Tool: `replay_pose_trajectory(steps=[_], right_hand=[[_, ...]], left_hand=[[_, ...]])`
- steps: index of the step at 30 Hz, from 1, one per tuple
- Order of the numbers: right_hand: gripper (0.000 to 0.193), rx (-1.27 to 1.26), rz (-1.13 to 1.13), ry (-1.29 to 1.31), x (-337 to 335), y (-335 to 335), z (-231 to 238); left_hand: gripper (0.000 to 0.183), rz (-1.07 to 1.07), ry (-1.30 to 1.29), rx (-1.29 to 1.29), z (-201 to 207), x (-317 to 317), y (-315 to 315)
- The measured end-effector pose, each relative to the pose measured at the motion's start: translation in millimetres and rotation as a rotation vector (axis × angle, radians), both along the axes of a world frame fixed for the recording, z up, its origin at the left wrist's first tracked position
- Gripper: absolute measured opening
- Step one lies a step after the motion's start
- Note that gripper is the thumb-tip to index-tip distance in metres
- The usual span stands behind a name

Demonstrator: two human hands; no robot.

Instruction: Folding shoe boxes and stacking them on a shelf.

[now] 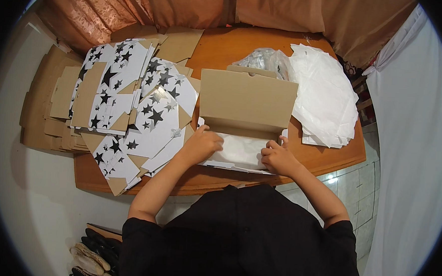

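In front of me an open cardboard box [248,99] sits on the table, its brown lid raised and leaning back. White tissue paper [243,151] lines the inside and lies across its bottom. My left hand [203,145] is closed round the box's left side wall, fingertips over the paper. At the opposite end, my right hand [280,158] has its fingers bent round the right side wall, next to the paper's edge. What lies under the paper is hidden.
Flat white cardboard boxes with black stars [115,85] lie in overlapping stacks at left, beside plain brown cardboard [48,104]. Behind the open box is a clear plastic bag [265,60]. A pile of white tissue sheets [323,96] covers the right of the wooden table [221,45]. Shoes [95,256] stand low at left.
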State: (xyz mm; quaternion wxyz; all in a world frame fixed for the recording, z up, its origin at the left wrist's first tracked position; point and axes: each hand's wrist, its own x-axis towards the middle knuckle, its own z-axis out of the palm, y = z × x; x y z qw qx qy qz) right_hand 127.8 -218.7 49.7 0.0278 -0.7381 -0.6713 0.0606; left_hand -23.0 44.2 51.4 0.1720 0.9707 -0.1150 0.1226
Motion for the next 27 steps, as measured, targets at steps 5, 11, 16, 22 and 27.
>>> replay_pose_trajectory(steps=[5, 11, 16, 22, 27], right_hand=[[0.016, -0.055, -0.116, 0.416, 6.0, 13.8, 24.2], [0.022, 0.02, -0.279, 1.18, -3.8, 51.9, -5.7], [0.026, -0.163, -0.177, 0.48, -19.0, 58.5, -25.8], [0.023, -0.048, -0.212, 0.428, -30.3, 60.6, -32.1], [0.03, 0.359, -0.293, 0.268, -17.3, 53.0, -2.5]], left_hand=[[0.015, -0.082, 0.302, 0.077, -10.6, -2.2, -4.0], [0.017, -0.065, 0.406, 0.246, -10.4, 3.8, -8.2], [0.018, -0.054, 0.495, 0.337, -9.5, 4.5, -10.0], [0.008, -0.046, 0.377, 0.357, -20.7, -3.0, -9.2], [0.014, 0.099, 0.126, 0.004, 3.0, -13.9, -2.4]])
